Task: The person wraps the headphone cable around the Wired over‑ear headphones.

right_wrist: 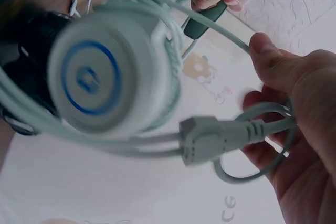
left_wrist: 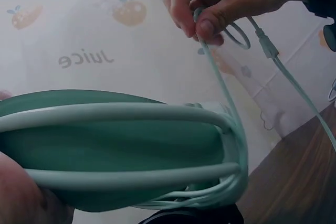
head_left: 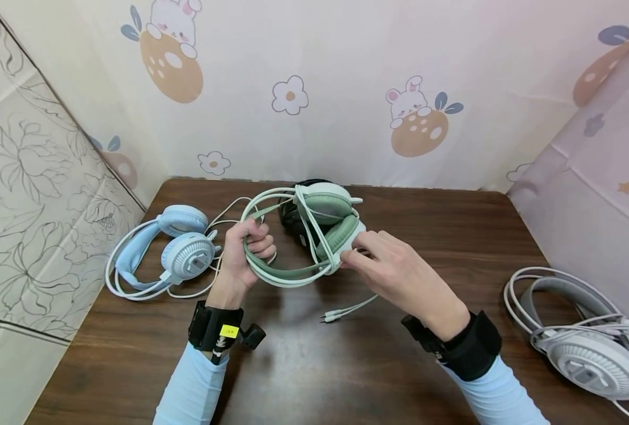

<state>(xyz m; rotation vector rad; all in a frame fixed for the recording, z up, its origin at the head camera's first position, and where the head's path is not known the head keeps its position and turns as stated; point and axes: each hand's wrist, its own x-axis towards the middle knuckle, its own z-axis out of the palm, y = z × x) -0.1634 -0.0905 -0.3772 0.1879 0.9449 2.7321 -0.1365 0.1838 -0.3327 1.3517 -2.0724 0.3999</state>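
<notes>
My left hand (head_left: pixel 246 251) grips the headband of a pair of green-and-white headphones (head_left: pixel 327 206), held up above the table. Pale green cable (left_wrist: pixel 178 196) is wound around the headband and an ear cup. Between thumb and fingers my right hand (head_left: pixel 399 268) pinches a stretch of that cable (right_wrist: pixel 220 29), with a small loop hanging in the hand. Near that hand a cable splitter (right_wrist: pixel 202 139) shows in the right wrist view. Below it, two plugs (head_left: pixel 332 316) hang at the cable's end.
Light blue headphones (head_left: pixel 192 257) lie at the left of the brown table (head_left: pixel 303 366). White-grey headphones (head_left: pixel 590 354) with wound cable rest at the right edge. Behind the held pair, black headphones (head_left: pixel 291 221) are partly hidden. A patterned cloth wall (head_left: pixel 341 136) rises behind the table.
</notes>
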